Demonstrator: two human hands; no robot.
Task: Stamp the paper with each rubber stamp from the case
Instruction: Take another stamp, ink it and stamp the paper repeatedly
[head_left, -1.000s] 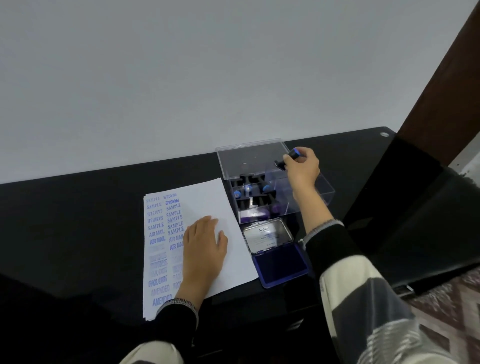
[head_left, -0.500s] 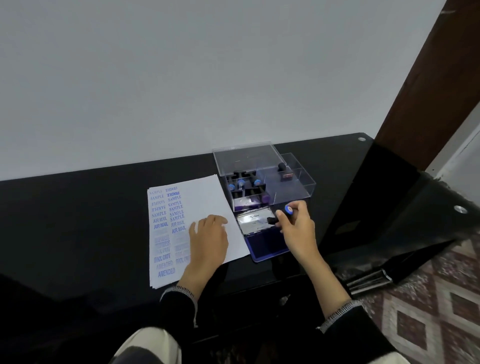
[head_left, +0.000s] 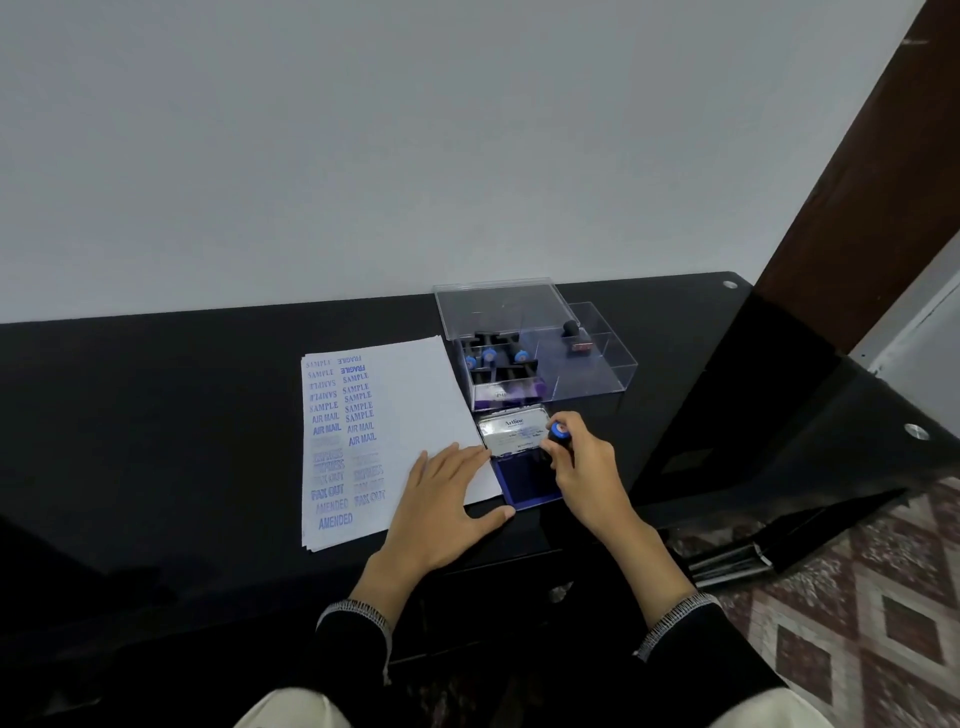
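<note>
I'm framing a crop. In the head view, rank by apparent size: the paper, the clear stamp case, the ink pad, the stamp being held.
1. paper
2. clear stamp case
3. ink pad, partly hidden by both hands
4. stamp, mostly hidden in the right hand

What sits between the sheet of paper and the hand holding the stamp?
In the head view, the open ink pad with its raised lid lies between the paper and the right hand gripping the stamp.
</note>
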